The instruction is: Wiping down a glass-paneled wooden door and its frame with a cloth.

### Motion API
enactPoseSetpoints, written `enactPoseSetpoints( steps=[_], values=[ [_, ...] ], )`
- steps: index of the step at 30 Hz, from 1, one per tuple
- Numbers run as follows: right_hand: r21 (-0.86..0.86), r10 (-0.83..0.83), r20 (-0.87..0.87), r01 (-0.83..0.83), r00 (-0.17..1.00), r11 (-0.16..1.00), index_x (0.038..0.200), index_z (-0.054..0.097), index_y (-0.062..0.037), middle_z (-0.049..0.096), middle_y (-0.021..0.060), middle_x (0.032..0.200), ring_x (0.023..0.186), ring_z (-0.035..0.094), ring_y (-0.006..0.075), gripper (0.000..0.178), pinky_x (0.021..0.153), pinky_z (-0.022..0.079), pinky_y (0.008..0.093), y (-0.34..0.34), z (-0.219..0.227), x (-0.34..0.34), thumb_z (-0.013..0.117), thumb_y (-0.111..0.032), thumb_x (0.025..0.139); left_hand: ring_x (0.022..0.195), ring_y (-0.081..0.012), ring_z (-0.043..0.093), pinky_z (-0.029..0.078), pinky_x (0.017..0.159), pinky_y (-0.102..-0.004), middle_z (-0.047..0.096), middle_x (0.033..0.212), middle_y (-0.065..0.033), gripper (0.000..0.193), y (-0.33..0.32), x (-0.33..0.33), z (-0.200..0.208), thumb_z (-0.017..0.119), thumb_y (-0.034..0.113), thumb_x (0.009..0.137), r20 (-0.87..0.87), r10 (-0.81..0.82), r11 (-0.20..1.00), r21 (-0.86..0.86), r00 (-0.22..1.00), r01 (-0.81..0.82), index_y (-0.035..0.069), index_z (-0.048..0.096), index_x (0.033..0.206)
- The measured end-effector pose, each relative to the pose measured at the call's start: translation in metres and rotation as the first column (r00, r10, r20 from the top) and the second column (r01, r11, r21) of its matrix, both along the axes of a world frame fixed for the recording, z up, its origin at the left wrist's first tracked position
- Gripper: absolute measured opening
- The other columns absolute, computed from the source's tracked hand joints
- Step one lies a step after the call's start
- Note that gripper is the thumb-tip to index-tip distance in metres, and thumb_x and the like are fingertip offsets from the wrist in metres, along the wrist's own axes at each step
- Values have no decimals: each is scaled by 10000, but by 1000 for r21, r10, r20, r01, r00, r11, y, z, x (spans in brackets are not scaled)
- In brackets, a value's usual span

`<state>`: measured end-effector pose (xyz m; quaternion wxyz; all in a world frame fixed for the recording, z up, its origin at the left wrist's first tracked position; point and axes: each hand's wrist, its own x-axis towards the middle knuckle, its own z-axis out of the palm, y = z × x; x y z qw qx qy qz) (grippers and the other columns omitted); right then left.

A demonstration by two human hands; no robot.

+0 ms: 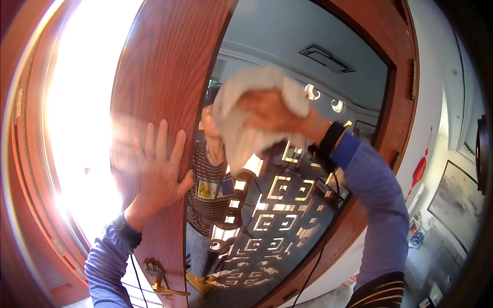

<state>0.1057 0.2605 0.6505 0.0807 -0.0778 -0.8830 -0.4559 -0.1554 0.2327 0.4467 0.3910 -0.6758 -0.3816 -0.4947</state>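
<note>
A pale cloth [241, 123] lies bunched under my right hand [269, 109], pressed to the dark, reflective glass panel [328, 97] of a door. Motion blurs the cloth and the fingers, which curl over it. My left hand [162, 169] rests flat with fingers spread on the reddish-brown wooden door frame [169, 66], to the left of the glass. Below that hand, a brass-coloured door handle [167, 287] sticks out from the wood. The glass mirrors a person in a patterned top and a lattice of geometric shapes.
Bright light pours through the gap on the left, beside the wooden doorway [31, 169]. Metal hinges [413, 79] sit along the door's right side. Farther right, a red hanging ornament [419, 171] and a framed picture [454, 197] are on a white wall. Thin dark cables hang near both arms.
</note>
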Motion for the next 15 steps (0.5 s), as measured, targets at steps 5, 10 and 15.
enactPoseSetpoints(
  steps=[5,10,15],
  values=[
    [620,64,-73,-5,995,784,1298,479,-71,486,185,1292,1202,451,372,517,999,396,435,5,153,25,528,-381,887,1363,-488,131,74,1067,-627,175,1472,-294,855,-4,1,2,623,273,675,-7,37,999,0,999,-37,28,294,1425],
    [852,128,0,-67,992,519,1033,608,-46,498,183,1274,1267,375,379,266,1086,288,467,-13,197,22,551,-191,817,1363,-487,132,92,1066,-626,178,1471,-292,856,-5,0,1,623,275,674,-12,77,996,-42,997,-77,24,291,1422],
    [800,107,-91,9,990,599,1044,590,-43,468,155,1326,1269,382,381,280,1088,283,475,-15,162,22,539,-161,795,1361,-485,141,105,1071,-613,183,1467,-289,831,-13,-1,4,631,254,675,-16,113,992,-46,993,-113,12,310,1402]
  ],
)
